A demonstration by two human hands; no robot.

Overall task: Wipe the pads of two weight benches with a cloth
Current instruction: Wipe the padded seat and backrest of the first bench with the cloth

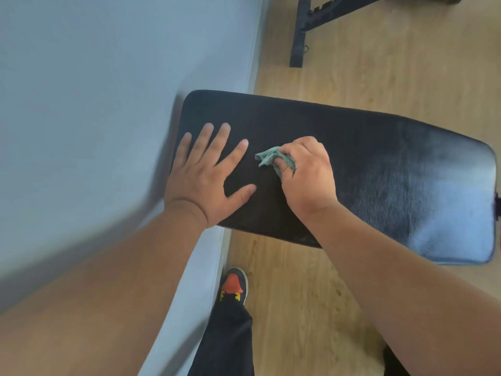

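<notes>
A black padded bench pad (379, 169) lies across the middle of the view, its left end against the wall. My left hand (206, 172) rests flat on the pad's left end with fingers spread. Just to its right, my right hand (306, 175) grips a crumpled teal cloth (271, 157) and holds it down on the pad. The cloth pokes out from under the curled fingers. A second bench shows only as a black metal frame (301, 31) at the top of the view.
A pale blue-grey wall (108, 104) fills the left side. Light wooden floor (406, 63) lies around the benches. My leg in dark trousers and a shoe (234, 284) with an orange toe stand below the pad, close to the wall.
</notes>
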